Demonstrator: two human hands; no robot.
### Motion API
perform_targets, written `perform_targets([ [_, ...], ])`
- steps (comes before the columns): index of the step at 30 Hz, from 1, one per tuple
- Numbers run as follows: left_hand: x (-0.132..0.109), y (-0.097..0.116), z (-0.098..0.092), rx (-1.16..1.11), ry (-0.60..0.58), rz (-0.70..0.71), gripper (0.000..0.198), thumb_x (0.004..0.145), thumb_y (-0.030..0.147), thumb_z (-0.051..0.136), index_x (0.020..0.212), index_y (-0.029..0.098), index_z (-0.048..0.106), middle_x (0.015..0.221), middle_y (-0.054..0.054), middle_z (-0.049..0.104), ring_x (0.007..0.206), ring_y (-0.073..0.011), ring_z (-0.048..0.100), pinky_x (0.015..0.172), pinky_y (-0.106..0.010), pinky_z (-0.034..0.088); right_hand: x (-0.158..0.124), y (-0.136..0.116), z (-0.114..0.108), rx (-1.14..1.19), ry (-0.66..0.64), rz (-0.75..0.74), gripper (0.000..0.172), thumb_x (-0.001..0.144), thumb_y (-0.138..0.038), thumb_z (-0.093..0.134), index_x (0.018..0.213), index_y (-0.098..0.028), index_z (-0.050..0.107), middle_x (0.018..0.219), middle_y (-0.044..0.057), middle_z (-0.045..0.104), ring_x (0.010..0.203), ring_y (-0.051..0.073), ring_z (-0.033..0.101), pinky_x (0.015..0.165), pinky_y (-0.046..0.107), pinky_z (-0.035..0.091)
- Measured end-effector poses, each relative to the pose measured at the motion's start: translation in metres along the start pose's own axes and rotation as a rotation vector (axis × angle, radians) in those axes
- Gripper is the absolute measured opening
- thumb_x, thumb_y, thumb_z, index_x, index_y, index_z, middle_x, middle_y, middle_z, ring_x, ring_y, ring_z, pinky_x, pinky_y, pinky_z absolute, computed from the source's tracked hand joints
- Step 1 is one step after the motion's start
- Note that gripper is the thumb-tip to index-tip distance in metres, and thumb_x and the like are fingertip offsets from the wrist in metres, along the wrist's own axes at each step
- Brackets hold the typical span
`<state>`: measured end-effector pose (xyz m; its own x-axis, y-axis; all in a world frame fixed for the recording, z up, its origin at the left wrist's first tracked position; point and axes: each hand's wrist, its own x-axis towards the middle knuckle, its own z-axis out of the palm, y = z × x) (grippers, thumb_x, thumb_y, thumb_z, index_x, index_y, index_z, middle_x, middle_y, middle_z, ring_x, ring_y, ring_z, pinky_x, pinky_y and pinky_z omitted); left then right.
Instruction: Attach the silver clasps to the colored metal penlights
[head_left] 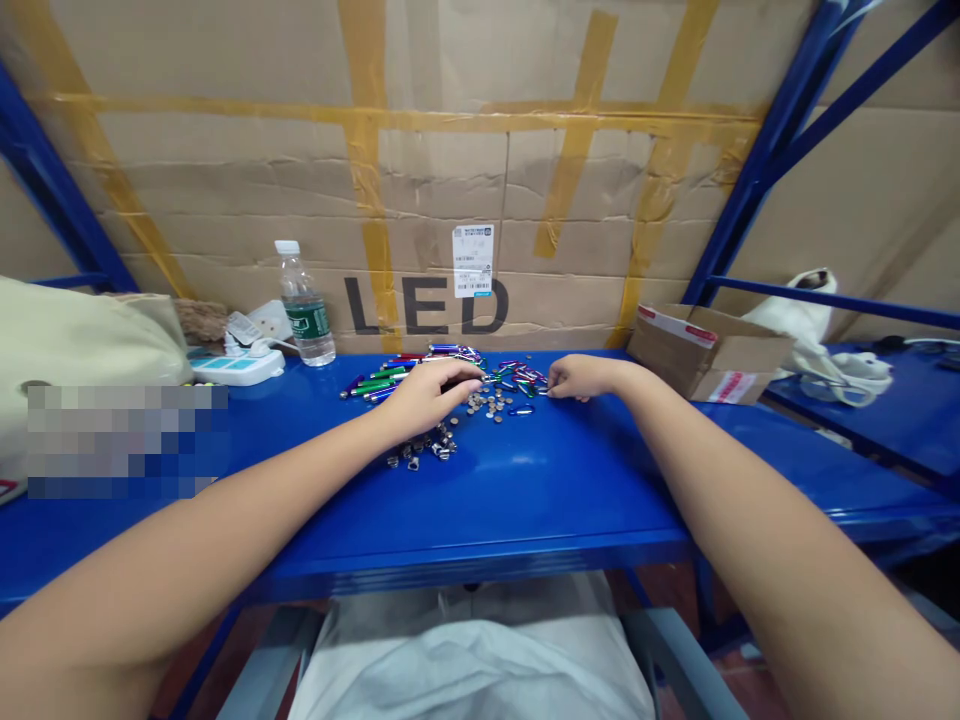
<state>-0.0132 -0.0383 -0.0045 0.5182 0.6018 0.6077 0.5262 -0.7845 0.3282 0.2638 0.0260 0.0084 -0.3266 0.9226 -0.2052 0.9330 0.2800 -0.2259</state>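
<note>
On the blue shelf top [525, 490] lies a scatter of small parts: coloured metal tubes [379, 383] in green, red, blue and purple, round button cells [491, 403], and silvery caps [424, 447]. My left hand [431, 392] rests palm down over the pile, fingers curled toward the button cells. My right hand [581, 378] sits at the pile's right edge, fingers pinched together at the small coloured pieces [525, 380]; what they grip is too small to make out.
A water bottle [306, 305] and a white power strip [236, 365] stand at the back left, beside a beige bag [82, 340]. An open cardboard box [705, 350] and a white bag [817, 330] are at the right. Taped cardboard marked LED [427, 305] forms the back wall.
</note>
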Motion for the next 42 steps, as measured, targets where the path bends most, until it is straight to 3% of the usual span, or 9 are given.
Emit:
perform_targets([
  [8, -0.002, -0.002, 0.000, 0.012, -0.070, -0.044, 0.022, 0.090, 0.027, 0.051, 0.105, 0.018, 0.065, 0.104, -0.006, 0.070, 0.098, -0.0194, 0.064, 0.091, -0.035, 0.049, -0.006, -0.005, -0.006, -0.037, 0.046, -0.045, 0.010, 0.077, -0.026, 0.054, 0.077, -0.017, 0.059, 0.064, 0.002, 0.059, 0.052, 0.013, 0.054, 0.050, 0.024, 0.039],
  [12, -0.002, 0.001, 0.000, 0.040, -0.041, -0.079, 0.027, 0.095, 0.027, 0.042, 0.111, 0.016, 0.061, 0.114, -0.009, 0.067, 0.108, -0.0205, 0.060, 0.096, -0.037, 0.045, -0.016, -0.018, -0.010, 0.186, 0.110, -0.204, 0.015, 0.080, -0.030, 0.051, 0.085, -0.017, 0.057, 0.071, 0.001, 0.058, 0.055, 0.011, 0.053, 0.055, 0.024, 0.042],
  [15, -0.002, 0.003, 0.002, 0.039, -0.025, -0.071, 0.026, 0.093, 0.031, 0.049, 0.111, 0.016, 0.059, 0.114, -0.008, 0.066, 0.104, -0.0205, 0.061, 0.092, -0.036, 0.047, -0.025, -0.040, -0.006, 0.384, 0.029, -0.391, 0.015, 0.083, -0.032, 0.050, 0.081, -0.018, 0.053, 0.063, -0.003, 0.052, 0.055, 0.010, 0.050, 0.056, 0.023, 0.043],
  [19, -0.002, 0.001, 0.004, 0.063, -0.046, 0.023, 0.015, 0.088, 0.027, 0.056, 0.095, 0.016, 0.064, 0.093, -0.005, 0.070, 0.085, -0.0182, 0.064, 0.078, -0.030, 0.049, -0.030, -0.064, 0.006, 0.506, -0.088, -0.533, 0.014, 0.082, -0.031, 0.052, 0.077, -0.018, 0.050, 0.062, -0.004, 0.050, 0.053, 0.008, 0.048, 0.054, 0.022, 0.044],
  [26, -0.003, -0.007, -0.001, 0.083, 0.013, 0.187, 0.014, 0.089, 0.022, 0.052, 0.088, 0.016, 0.064, 0.083, -0.005, 0.069, 0.079, -0.0168, 0.063, 0.072, -0.027, 0.047, -0.033, -0.074, 0.014, 0.601, -0.125, -0.526, 0.025, 0.086, -0.038, 0.054, 0.100, -0.018, 0.049, 0.087, 0.003, 0.062, 0.067, 0.011, 0.058, 0.055, 0.023, 0.049],
  [30, -0.002, -0.006, -0.003, 0.056, -0.017, 0.229, 0.014, 0.090, 0.020, 0.052, 0.087, 0.016, 0.065, 0.081, -0.003, 0.069, 0.078, -0.0150, 0.063, 0.071, -0.025, 0.046, -0.039, -0.080, 0.013, 0.551, -0.212, -0.555, 0.027, 0.090, -0.043, 0.048, 0.087, -0.016, 0.052, 0.076, 0.002, 0.060, 0.061, 0.010, 0.056, 0.057, 0.024, 0.048],
  [34, -0.002, -0.004, -0.003, 0.064, 0.002, 0.216, 0.015, 0.091, 0.024, 0.052, 0.089, 0.016, 0.065, 0.081, -0.004, 0.068, 0.076, -0.0145, 0.062, 0.069, -0.025, 0.046, -0.037, -0.083, 0.018, 0.582, -0.159, -0.617, 0.026, 0.095, -0.039, 0.037, 0.081, -0.019, 0.045, 0.059, -0.005, 0.048, 0.050, 0.009, 0.047, 0.052, 0.024, 0.044],
  [39, -0.003, -0.009, -0.004, 0.141, 0.015, 0.240, 0.014, 0.091, 0.023, 0.051, 0.091, 0.016, 0.064, 0.083, -0.004, 0.068, 0.078, -0.0155, 0.062, 0.070, -0.026, 0.047, -0.032, -0.088, 0.028, 0.555, -0.087, -0.669, 0.030, 0.096, -0.032, 0.027, 0.069, -0.022, 0.035, 0.052, -0.007, 0.038, 0.044, 0.009, 0.036, 0.048, 0.024, 0.037],
  [42, -0.002, -0.015, -0.003, 0.201, 0.008, 0.249, 0.015, 0.090, 0.018, 0.051, 0.097, 0.017, 0.063, 0.091, -0.006, 0.069, 0.087, -0.0171, 0.064, 0.076, -0.028, 0.050, -0.028, -0.092, 0.032, 0.499, 0.074, -0.611, 0.023, 0.092, -0.026, 0.032, 0.069, -0.022, 0.036, 0.057, -0.005, 0.040, 0.049, 0.010, 0.038, 0.051, 0.024, 0.036],
])
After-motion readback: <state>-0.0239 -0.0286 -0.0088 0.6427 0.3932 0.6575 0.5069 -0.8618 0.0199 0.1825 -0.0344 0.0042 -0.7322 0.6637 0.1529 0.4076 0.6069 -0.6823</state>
